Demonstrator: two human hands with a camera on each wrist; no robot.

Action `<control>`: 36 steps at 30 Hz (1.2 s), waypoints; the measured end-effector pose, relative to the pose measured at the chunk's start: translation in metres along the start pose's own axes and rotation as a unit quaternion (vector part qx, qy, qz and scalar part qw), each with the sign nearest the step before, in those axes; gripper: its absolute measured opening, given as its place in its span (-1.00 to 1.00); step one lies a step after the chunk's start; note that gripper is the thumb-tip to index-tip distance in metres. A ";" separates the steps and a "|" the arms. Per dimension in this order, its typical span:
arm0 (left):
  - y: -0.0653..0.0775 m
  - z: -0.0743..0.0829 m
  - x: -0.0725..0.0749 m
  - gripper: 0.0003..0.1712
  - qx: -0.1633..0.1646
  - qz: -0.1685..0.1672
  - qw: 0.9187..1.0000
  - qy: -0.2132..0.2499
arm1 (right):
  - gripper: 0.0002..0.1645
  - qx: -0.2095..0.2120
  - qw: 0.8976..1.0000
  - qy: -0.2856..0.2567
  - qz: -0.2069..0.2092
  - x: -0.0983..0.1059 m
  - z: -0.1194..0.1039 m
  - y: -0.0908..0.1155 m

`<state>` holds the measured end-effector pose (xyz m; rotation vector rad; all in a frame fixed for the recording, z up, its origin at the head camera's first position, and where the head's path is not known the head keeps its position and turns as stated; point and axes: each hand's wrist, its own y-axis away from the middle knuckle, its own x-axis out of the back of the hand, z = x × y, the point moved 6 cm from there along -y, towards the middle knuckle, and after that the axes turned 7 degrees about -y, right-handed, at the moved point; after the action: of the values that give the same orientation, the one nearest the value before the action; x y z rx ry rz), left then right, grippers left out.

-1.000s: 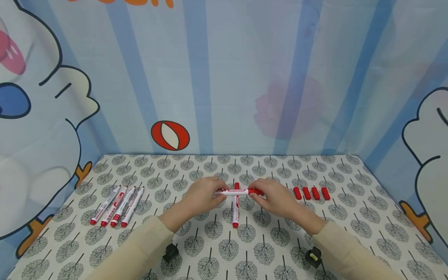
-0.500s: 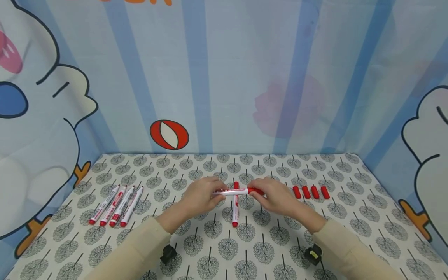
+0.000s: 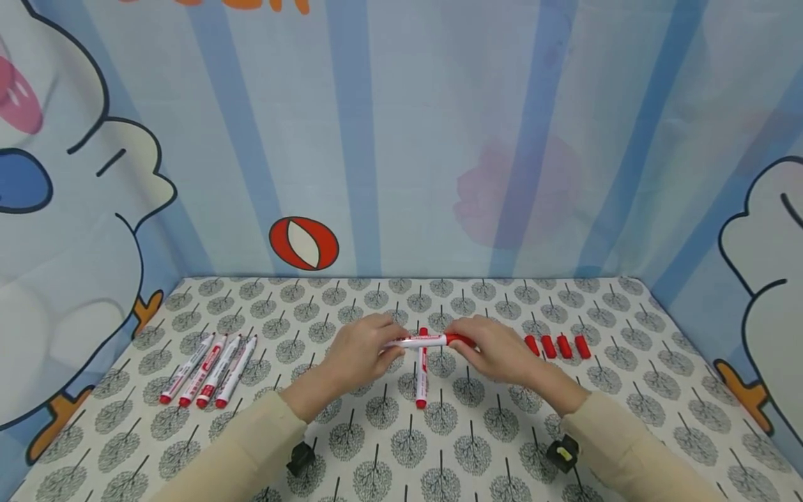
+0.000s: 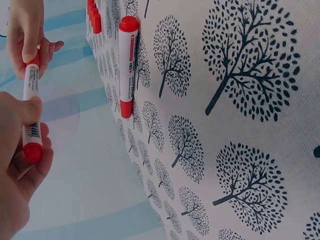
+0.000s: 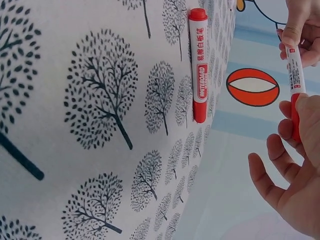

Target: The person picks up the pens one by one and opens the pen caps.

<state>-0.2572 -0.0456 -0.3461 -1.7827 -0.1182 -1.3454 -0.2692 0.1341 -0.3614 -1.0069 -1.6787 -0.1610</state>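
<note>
Both hands hold one white whiteboard marker (image 3: 426,341) level above the cloth. My left hand (image 3: 360,352) grips its barrel at the left, and the red end plug (image 4: 33,152) sticks out past those fingers in the left wrist view. On the other end, my right hand (image 3: 492,348) pinches the red cap (image 5: 295,120) between thumb and index finger, the other fingers spread loosely. The cap sits against the barrel. Beneath them a second, capped whiteboard marker (image 3: 422,380) lies on the table, pointing away from me.
At the left, several uncapped markers (image 3: 210,369) lie side by side, red ends toward me. Several loose red caps (image 3: 564,346) stand in a row at the right. The tree-patterned cloth (image 3: 414,446) covers the table, and a printed curtain (image 3: 414,139) closes off the back.
The hands stay at nearly the same spot, both still on the marker. The right hand has shifted slightly to the right, overlapping the nearest loose cap more in the head view.
</note>
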 end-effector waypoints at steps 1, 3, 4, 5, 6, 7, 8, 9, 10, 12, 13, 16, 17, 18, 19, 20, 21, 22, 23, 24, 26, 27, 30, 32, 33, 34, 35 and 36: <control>0.001 -0.003 0.002 -0.82 -0.003 0.010 1.000 -0.006 | -0.89 0.000 1.000 -0.003 0.001 0.002 0.003 0.001; 0.006 -0.014 0.009 -0.80 0.004 0.029 0.999 -0.027 | -0.90 -0.008 1.000 -0.006 0.007 0.007 0.013 0.006; 0.010 -0.021 0.012 -0.79 0.014 0.035 0.999 -0.038 | -0.90 -0.018 1.000 -0.004 0.013 0.011 0.020 0.011; 0.014 -0.029 0.016 -0.77 0.030 0.037 0.998 -0.049 | -0.89 -0.027 0.999 -0.002 0.021 0.016 0.026 0.015; 0.019 -0.037 0.019 -0.75 0.050 0.033 0.996 -0.058 | -0.89 -0.036 0.999 0.001 0.028 0.021 0.032 0.020; 0.024 -0.045 0.021 -0.73 0.072 0.024 0.995 -0.061 | -0.91 -0.050 0.998 0.006 0.034 0.025 0.038 0.025; 0.029 -0.051 0.023 -0.72 0.089 0.011 0.994 -0.066 | -0.91 -0.060 0.997 0.008 0.037 0.028 0.042 0.029; 0.033 -0.056 0.023 -0.72 0.102 -0.004 0.992 -0.069 | -0.90 -0.065 0.997 0.010 0.041 0.031 0.045 0.032; 0.036 -0.060 0.023 -0.73 0.110 -0.018 0.991 -0.071 | -0.88 -0.068 0.997 0.011 0.043 0.033 0.047 0.034; 0.038 -0.064 0.021 -0.73 0.122 -0.045 0.989 -0.071 | -0.85 -0.071 0.997 0.009 0.042 0.034 0.048 0.034; 0.039 -0.065 0.020 -0.74 0.127 -0.055 0.988 -0.070 | -0.84 -0.075 0.996 0.010 0.041 0.034 0.049 0.034; 0.040 -0.069 0.016 -0.74 0.161 -0.081 0.982 -0.062 | -0.82 -0.086 0.995 0.016 0.039 0.033 0.049 0.034; 0.041 -0.071 0.016 -0.73 0.179 -0.090 0.978 -0.059 | -0.80 -0.090 0.995 0.017 0.038 0.033 0.048 0.034; 0.042 -0.074 0.015 -0.74 0.199 -0.100 0.973 -0.056 | -0.79 -0.094 0.995 0.018 0.036 0.033 0.048 0.034; 0.044 -0.076 0.015 -0.74 0.217 -0.108 0.969 -0.056 | -0.78 -0.099 0.994 0.019 0.034 0.033 0.048 0.035; 0.046 -0.079 0.015 -0.75 0.230 -0.114 0.965 -0.056 | -0.76 -0.101 0.994 0.019 0.032 0.033 0.049 0.036; 0.047 -0.081 0.016 -0.76 0.242 -0.120 0.961 -0.058 | -0.75 -0.104 0.994 0.018 0.029 0.033 0.049 0.037; 0.049 -0.083 0.017 -0.77 0.250 -0.123 0.958 -0.060 | -0.75 -0.106 0.994 0.017 0.029 0.034 0.050 0.038; 0.050 -0.085 0.019 -0.78 0.256 -0.126 0.956 -0.064 | -0.75 -0.107 0.994 0.016 0.028 0.034 0.051 0.039; 0.052 -0.088 0.020 -0.78 0.262 -0.129 0.954 -0.065 | -0.74 -0.109 0.994 0.016 0.028 0.034 0.051 0.040; 0.055 -0.092 0.022 -0.79 0.271 -0.135 0.951 -0.067 | -0.74 -0.109 0.994 0.018 0.029 0.035 0.052 0.041; 0.056 -0.094 0.022 -0.79 0.278 -0.139 0.948 -0.067 | -0.73 -0.109 0.993 0.020 0.030 0.035 0.052 0.041; 0.060 -0.101 0.022 -0.77 0.298 -0.156 0.940 -0.065 | -0.74 -0.111 0.993 0.024 0.033 0.036 0.052 0.042; 0.062 -0.104 0.023 -0.76 0.305 -0.162 0.936 -0.062 | -0.74 -0.113 0.993 0.024 0.034 0.037 0.052 0.042; 0.063 -0.105 0.024 -0.76 0.308 -0.165 0.935 -0.059 | -0.74 -0.115 0.992 0.023 0.034 0.038 0.052 0.043; 0.064 -0.106 0.025 -0.77 0.310 -0.166 0.934 -0.057 | -0.74 -0.116 0.992 0.023 0.034 0.038 0.051 0.043; 0.064 -0.107 0.026 -0.77 0.311 -0.166 0.934 -0.057 | -0.74 -0.116 0.992 0.022 0.033 0.038 0.051 0.043; 0.065 -0.108 0.027 -0.78 0.312 -0.166 0.934 -0.057 | -0.75 -0.116 0.992 0.022 0.033 0.038 0.051 0.043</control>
<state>-0.2900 -0.1695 -0.3582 -1.3212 -0.8500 -1.2419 -0.2780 0.2107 -0.3650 -1.2213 -1.6097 -0.3380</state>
